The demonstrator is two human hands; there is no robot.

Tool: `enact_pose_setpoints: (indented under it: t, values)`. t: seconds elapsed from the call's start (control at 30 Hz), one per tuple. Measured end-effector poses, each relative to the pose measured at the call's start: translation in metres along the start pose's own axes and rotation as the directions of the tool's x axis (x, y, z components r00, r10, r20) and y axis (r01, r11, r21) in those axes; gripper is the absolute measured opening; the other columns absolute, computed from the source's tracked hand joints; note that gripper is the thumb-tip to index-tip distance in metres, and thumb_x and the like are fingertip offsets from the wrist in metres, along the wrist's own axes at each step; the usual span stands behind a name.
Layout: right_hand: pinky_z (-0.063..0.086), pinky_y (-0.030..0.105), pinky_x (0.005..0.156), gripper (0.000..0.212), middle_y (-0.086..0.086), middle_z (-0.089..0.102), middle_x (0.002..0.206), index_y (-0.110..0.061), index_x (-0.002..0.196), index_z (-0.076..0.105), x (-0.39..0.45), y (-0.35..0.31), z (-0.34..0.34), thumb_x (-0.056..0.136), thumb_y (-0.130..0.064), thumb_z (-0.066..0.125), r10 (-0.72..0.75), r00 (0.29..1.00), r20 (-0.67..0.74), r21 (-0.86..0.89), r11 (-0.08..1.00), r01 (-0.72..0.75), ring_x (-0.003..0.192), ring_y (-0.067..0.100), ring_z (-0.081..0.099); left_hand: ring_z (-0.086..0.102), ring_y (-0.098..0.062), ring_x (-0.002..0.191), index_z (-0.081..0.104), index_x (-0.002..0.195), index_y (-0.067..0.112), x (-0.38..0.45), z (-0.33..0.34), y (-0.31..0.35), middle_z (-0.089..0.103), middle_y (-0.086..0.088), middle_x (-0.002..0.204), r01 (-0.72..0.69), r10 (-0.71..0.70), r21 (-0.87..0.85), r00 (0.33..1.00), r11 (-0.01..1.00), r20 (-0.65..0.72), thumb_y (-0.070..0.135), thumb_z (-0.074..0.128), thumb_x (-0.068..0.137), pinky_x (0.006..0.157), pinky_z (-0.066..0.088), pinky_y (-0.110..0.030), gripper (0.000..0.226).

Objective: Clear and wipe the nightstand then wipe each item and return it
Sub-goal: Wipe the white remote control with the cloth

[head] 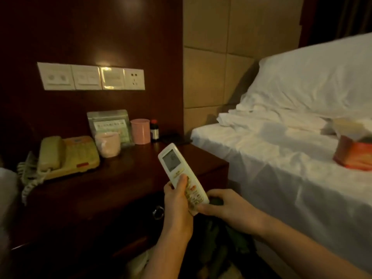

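My left hand (177,200) grips a white remote control (177,164) above the front right of the dark wooden nightstand (112,178), thumb on its buttons. My right hand (227,206) pinches the remote's lower end; something dark shows under its fingers, too dim to name. On the nightstand stand a yellowed telephone (68,156), a pink paper roll (107,144), a green packet (109,123) leaning on the wall, a pink cup (140,131), a small dark bottle (154,130) and a flat dark object (174,138).
A bed with a white sheet (271,158) lies right of the nightstand, with a pillow (314,81) and an orange tissue box (353,154) on it. Wall switches and sockets (90,76) sit above the nightstand. A drawer knob (158,212) shows below my left hand.
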State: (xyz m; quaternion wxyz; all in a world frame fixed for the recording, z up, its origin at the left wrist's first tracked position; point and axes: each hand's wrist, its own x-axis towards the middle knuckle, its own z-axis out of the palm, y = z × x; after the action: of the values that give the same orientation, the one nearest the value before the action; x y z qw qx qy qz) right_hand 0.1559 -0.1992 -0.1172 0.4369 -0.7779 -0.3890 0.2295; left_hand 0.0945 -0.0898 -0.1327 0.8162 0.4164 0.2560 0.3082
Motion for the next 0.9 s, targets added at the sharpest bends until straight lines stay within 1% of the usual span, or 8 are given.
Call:
enact_pose_setpoints:
  t: [0.13,0.23,0.37,0.5,0.63,0.73,0.8,0.9]
  values:
    - [0.053,0.02,0.065,0.02,0.004,0.072,0.091,-0.009,0.097,0.068,0.037,-0.025,0.015,0.088,-0.026,0.063,0.076,0.994,-0.073,0.307,0.95,-0.05,0.079,0.013,0.069,0.064,-0.025,0.092,0.038,0.134,0.01,0.029,-0.014,0.036,0.062,-0.013,0.108,-0.032,0.026,0.082,0.998,0.996,0.064,0.019,0.054,0.095,0.064,0.051,-0.033,0.043]
    - [0.054,0.023,0.06,0.024,0.01,0.071,0.088,-0.002,0.101,0.066,0.068,-0.042,0.019,0.093,-0.023,0.058,0.169,0.979,-0.117,0.441,0.892,-0.101,0.074,0.017,0.069,0.065,-0.021,0.094,0.047,0.129,0.008,0.051,-0.031,0.06,0.065,-0.01,0.109,-0.064,0.025,0.313,0.992,0.948,0.128,0.02,0.051,0.096,0.069,0.05,-0.03,0.035]
    - [0.055,0.03,0.068,0.032,0.012,0.068,0.091,0.003,0.106,0.062,0.117,-0.056,0.007,0.094,-0.026,0.057,0.269,0.958,-0.094,0.446,0.872,-0.202,0.077,0.022,0.065,0.06,-0.01,0.086,0.057,0.116,0.017,0.084,-0.053,0.094,0.064,0.0,0.098,-0.168,0.04,0.79,0.983,0.59,0.18,0.025,0.049,0.097,0.074,0.046,-0.026,0.022]
    - [0.05,0.029,0.062,0.039,0.011,0.062,0.089,0.002,0.12,0.053,0.163,-0.057,0.001,0.096,-0.028,0.053,0.387,0.922,0.004,0.306,0.878,-0.369,0.075,0.021,0.06,0.061,-0.013,0.082,0.066,0.108,0.017,0.122,-0.07,0.116,0.064,-0.001,0.098,-0.322,0.068,0.947,0.945,0.007,0.32,0.03,0.051,0.096,0.069,0.049,-0.025,0.024]
    - [0.047,0.033,0.068,0.033,0.01,0.057,0.091,-0.004,0.11,0.051,0.195,-0.057,0.001,0.094,-0.033,0.055,0.478,0.877,0.054,0.117,0.869,-0.481,0.078,0.022,0.056,0.054,-0.012,0.1,0.066,0.106,0.025,0.148,-0.093,0.118,0.062,0.005,0.111,-0.438,0.162,0.767,0.811,-0.468,0.562,0.034,0.052,0.093,0.083,0.045,-0.028,0.021]
    - [0.043,0.031,0.075,0.035,0.009,0.057,0.105,-0.005,0.112,0.05,0.219,-0.061,0.003,0.094,-0.035,0.055,0.409,0.908,-0.09,-0.131,0.899,-0.418,0.087,0.021,0.053,0.046,-0.012,0.106,0.064,0.11,0.027,0.159,-0.104,0.117,0.053,0.007,0.113,-0.461,0.193,0.709,0.75,-0.534,0.633,0.035,0.05,0.094,0.084,0.037,-0.025,0.022]
    - [0.043,0.03,0.074,0.037,0.011,0.058,0.117,-0.007,0.115,0.048,0.229,-0.063,0.011,0.095,-0.038,0.051,0.18,0.957,-0.229,-0.454,0.85,-0.268,0.093,0.022,0.056,0.044,-0.012,0.107,0.065,0.109,0.026,0.163,-0.103,0.119,0.049,0.006,0.115,-0.475,0.244,0.703,0.708,-0.529,0.663,0.034,0.051,0.094,0.087,0.037,-0.025,0.022]
    - [0.046,0.036,0.07,0.045,0.012,0.052,0.122,-0.017,0.135,0.037,0.225,-0.068,0.032,0.096,-0.035,0.049,-0.231,0.947,-0.221,-0.863,0.498,-0.08,0.1,0.03,0.059,0.044,-0.013,0.108,0.064,0.108,0.025,0.165,-0.1,0.12,0.048,0.006,0.118,-0.456,0.289,0.708,0.69,-0.539,0.664,0.034,0.05,0.093,0.09,0.037,-0.027,0.023]
